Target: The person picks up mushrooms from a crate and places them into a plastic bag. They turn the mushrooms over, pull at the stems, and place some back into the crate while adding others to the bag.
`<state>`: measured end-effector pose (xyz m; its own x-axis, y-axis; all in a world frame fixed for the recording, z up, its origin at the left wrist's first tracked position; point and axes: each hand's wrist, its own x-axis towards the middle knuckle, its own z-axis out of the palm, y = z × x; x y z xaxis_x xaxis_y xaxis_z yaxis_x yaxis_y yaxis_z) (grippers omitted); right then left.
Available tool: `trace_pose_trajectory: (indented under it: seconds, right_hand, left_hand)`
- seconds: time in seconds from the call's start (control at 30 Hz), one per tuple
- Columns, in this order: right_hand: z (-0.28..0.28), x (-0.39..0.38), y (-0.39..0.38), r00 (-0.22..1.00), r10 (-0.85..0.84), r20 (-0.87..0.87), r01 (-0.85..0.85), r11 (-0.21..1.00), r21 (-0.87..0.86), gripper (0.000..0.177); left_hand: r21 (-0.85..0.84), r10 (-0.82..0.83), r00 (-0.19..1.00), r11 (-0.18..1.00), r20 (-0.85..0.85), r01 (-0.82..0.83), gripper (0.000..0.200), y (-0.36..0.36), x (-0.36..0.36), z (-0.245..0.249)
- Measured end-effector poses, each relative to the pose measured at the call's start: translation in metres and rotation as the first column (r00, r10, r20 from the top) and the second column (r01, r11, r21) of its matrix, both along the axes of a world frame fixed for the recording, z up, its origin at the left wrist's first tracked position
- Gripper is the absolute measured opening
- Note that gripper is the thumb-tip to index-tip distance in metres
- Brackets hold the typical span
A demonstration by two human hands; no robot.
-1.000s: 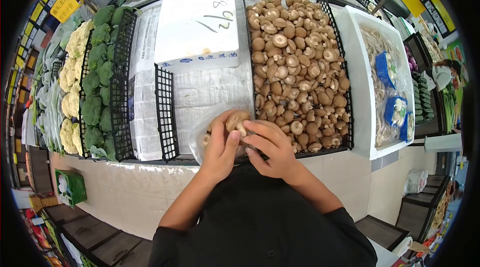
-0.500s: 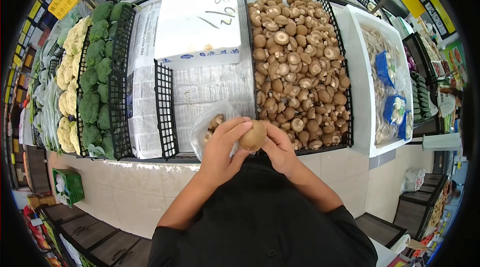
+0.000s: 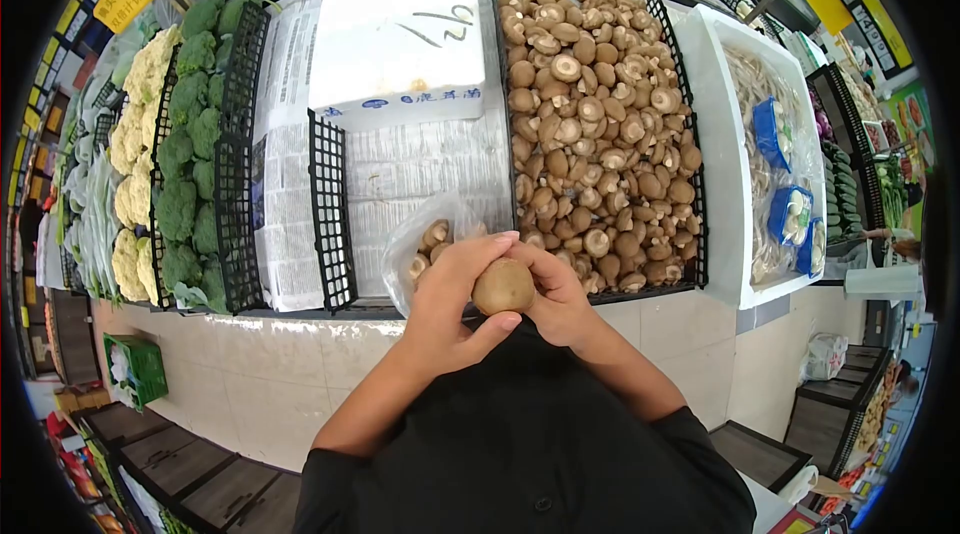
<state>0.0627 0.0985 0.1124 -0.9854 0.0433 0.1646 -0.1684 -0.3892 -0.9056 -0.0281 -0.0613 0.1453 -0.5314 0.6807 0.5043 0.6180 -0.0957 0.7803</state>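
Brown, round-capped mushroom (image 3: 503, 289) now flipped cap-up, so underside's hidden; left hand (image 3: 445, 299) pinching it, right hand (image 3: 558, 296) curled at 3 o'clock, grip unclear tbh.

Bare left hand (image 3: 448, 299) is cupped, thumb (image 3: 492, 333) stretched out low; bare right hand (image 3: 562, 302) is curled opposite, fingers (image 3: 543, 264) bent inward. Fingertips (image 3: 507, 238) are brought close at top. Both bare forearms (image 3: 372, 402) are angled forward and inward.

Room above mushrooms (image 3: 605, 134); white box (image 3: 395, 34) (bulky) blocks forward left.
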Motion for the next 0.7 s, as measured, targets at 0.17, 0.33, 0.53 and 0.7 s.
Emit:
trace_pose_trajectory:
  seconds: [0.17, 0.33, 0.53, 0.7]
  right_hand:
    - [-0.002, 0.002, 0.001, 0.999, 0.027, -0.027, -0.025, 0.998, 0.051, 0.038]
    - [-0.009, 0.005, 0.002, 0.996, 0.059, -0.061, -0.057, 0.998, 0.027, 0.032]
    - [-0.009, 0.007, -0.003, 0.995, -0.003, -0.103, 0.009, 0.999, 0.054, 0.031]
    - [-0.013, 0.009, -0.002, 0.994, -0.011, -0.109, 0.024, 0.993, 0.115, 0.035]
  left_hand:
    - [0.025, -0.018, 1.000, 1.000, 0.021, 0.018, 0.059, -0.001, 0.002, 0.001]
    - [0.119, -0.150, 0.971, 0.984, 0.184, 0.130, 0.046, -0.003, 0.002, 0.003]
    - [0.130, -0.186, 0.949, 0.979, 0.255, 0.157, 0.039, -0.004, 0.004, -0.003]
    - [0.225, -0.275, 0.881, 0.954, 0.386, 0.199, 0.037, -0.003, 0.010, -0.011]
